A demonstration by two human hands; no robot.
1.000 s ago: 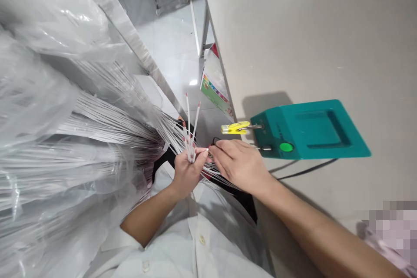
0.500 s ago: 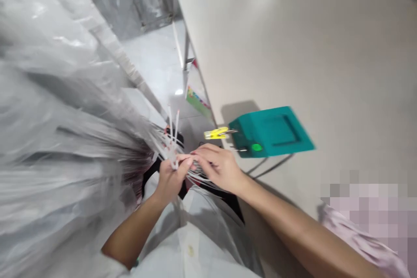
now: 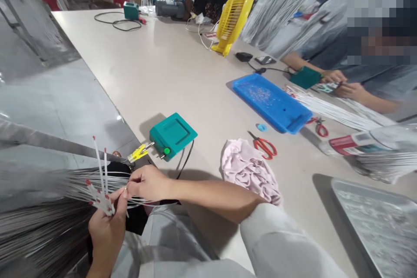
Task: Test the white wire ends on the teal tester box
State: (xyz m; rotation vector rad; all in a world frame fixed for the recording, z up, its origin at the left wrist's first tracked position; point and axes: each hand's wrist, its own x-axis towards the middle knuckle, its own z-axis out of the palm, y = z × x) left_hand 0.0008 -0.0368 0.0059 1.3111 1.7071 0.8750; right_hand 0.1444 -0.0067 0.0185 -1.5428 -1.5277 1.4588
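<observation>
1. Strands (image 3: 106,203), thin, white and red-tipped: clasped by the left hand (image 3: 109,226), rising toward twelve o'clock.
2. Right hand (image 3: 148,184): fingertips pressed together, contents indistinct.
3. Teal, green-buttoned box (image 3: 173,135): at the right hand's one o'clock.

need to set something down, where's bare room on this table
The tabletop is bare between the near teal device and the yellow fan, and between the pink cloth and the grey tray. It is crowded right of the blue tray, with white wires and a red-handled tool, and around the left hand, holding red-tipped wires.
</observation>
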